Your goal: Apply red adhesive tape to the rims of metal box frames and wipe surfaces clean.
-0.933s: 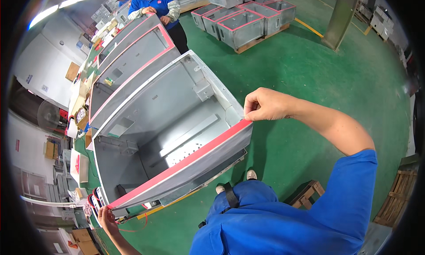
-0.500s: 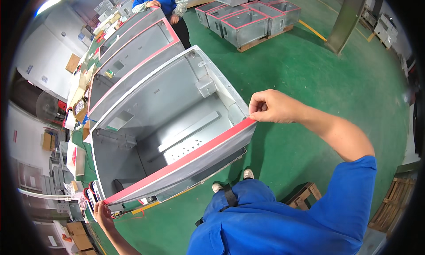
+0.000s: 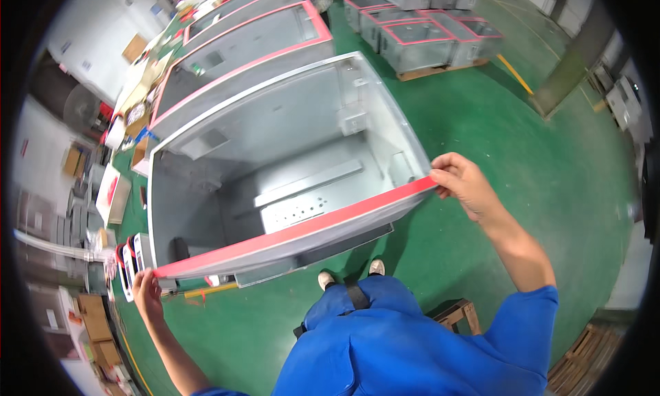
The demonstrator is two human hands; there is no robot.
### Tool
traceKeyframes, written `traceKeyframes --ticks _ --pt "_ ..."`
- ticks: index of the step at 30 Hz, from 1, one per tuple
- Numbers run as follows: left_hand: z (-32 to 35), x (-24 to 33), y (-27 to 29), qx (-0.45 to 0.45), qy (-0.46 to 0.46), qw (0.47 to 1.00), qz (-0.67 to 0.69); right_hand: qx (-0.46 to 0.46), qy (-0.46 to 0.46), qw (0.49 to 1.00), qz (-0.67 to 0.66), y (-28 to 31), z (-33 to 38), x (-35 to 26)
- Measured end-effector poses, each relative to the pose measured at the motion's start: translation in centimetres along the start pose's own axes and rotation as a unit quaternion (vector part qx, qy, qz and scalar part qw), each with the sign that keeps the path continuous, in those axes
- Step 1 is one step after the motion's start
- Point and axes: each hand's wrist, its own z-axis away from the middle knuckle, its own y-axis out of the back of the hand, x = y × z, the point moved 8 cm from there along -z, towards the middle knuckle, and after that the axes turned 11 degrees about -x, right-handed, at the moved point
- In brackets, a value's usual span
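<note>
A large open-topped grey metal cabinet (image 3: 275, 131) stands before me, its hollow inside facing up. Along its near edge runs a strip of red tape (image 3: 302, 229). My left hand (image 3: 148, 296) pinches the strip's left end at the near left corner. At the near right corner, my right hand (image 3: 466, 188) has thumb and fingers closed on the other end. The strip is stretched between both hands. Whether its whole length touches the rim, I cannot tell. Inside the cabinet are a perforated plate (image 3: 295, 214) and a small box-shaped bracket (image 3: 353, 119).
Beyond it stand more cabinets (image 3: 254, 45) with red-edged rims. Several red-edged cabinets (image 3: 419, 35) rest on a pallet at the far right, near a green pillar (image 3: 574, 62). Cartons and a fan (image 3: 82, 107) are leftward. A wooden stand (image 3: 457, 318) is near my right side.
My view has shifted, and the cabinet sits further right in it. My right hand has turned, with its wrist now below the corner. A co-worker at the back has mostly left the picture.
</note>
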Motion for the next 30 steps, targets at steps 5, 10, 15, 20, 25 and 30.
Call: traceKeyframes --ticks 5,10,15,20,25,30 --pt "-0.2 0.7 -0.8 -0.017 -0.014 1.0 -0.007 0.017 0.012 0.999 -0.033 -0.2 0.3 0.5" --pt "-0.5 0.0 0.1 -0.012 -0.021 1.0 0.0 0.023 0.023 0.998 -0.047 -0.3 0.0 0.9" --pt "-0.8 0.1 -0.5 -0.031 -0.034 0.999 -0.007 0.037 0.034 0.997 -0.054 -0.4 0.3 0.8" --pt "-1.0 -0.6 0.2 -0.039 -0.037 0.999 0.012 0.047 0.035 0.996 -0.063 -0.6 0.5 0.7" --pt "-1.3 -0.9 0.3 -0.039 -0.041 0.998 0.024 0.051 0.03 0.996 -0.061 -0.3 0.5 0.9" --pt "-1.4 -1.2 0.7 -0.055 -0.049 0.997 0.031 0.067 0.024 0.996 -0.056 -0.5 0.6 0.8"
